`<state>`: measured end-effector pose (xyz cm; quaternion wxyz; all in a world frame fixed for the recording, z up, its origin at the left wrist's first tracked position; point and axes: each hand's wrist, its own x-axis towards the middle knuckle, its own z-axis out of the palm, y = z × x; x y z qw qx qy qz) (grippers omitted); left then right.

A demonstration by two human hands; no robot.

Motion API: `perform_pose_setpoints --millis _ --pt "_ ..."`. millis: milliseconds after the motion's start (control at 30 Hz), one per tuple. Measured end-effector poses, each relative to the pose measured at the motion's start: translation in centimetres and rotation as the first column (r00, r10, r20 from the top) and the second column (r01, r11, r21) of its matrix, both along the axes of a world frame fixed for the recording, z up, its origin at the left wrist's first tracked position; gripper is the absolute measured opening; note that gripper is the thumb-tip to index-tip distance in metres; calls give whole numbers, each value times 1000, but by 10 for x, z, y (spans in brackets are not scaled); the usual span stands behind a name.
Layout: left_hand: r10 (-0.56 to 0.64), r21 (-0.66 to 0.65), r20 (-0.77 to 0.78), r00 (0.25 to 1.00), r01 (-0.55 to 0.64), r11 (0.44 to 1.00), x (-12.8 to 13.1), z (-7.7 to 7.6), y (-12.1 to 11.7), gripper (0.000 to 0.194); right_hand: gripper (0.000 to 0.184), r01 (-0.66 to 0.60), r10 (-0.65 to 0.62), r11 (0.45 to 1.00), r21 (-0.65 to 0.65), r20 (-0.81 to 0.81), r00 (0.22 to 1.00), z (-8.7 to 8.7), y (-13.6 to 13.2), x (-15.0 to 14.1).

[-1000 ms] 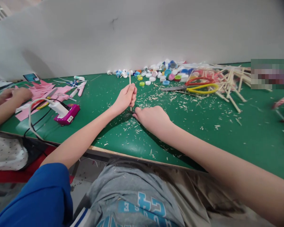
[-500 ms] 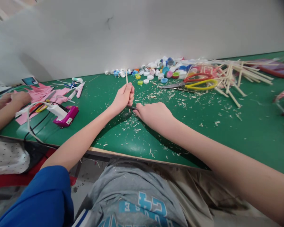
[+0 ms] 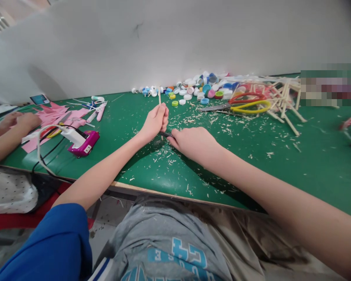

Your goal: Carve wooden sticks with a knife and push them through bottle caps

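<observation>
Tabletop [image 3: 318, 156] faces lettered shirt [image 3: 172, 238]; left fingers [image 3: 165, 117] grip stick [image 3: 159, 98].

Partition [image 3: 178, 39]: pale grey (one dark smudge [image 3: 138, 29]), standing beyond the left hand [image 3: 155, 121].
Tabletop [image 3: 163, 179]: green, wood-edged, beneath it.
Floor [image 3: 105, 234]: pale, dark-specked, low, nearer the wearer than the left hand.
Light: soft; shadow [image 3: 199, 177] under the right hand [image 3: 193, 142].

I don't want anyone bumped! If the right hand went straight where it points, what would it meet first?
Probably the thin stick, just below the left hand that holds it. The dark tool in the right hand reaches about there; whether it touches is hard to tell.
</observation>
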<state>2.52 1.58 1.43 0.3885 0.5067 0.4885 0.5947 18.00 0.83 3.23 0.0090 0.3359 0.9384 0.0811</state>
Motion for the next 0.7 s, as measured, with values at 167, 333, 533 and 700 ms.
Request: perform_pose_setpoints --millis 167,333,533,700 --pt "0 3 -6 1000 0 1000 -1 -1 1 32 43 0 0 1000 -8 19 1000 2 -1 1" --pt "-2 -9 8 1000 2 1000 -1 0 1 34 42 7 -7 1000 -19 14 1000 3 -1 1" --pt "-34 11 46 998 33 999 -3 -2 2 35 42 13 -12 999 -41 12 1000 3 -1 0" --pt "-20 10 61 998 20 1000 -3 -3 1 36 41 15 -15 999 -44 4 1000 2 0 -1"
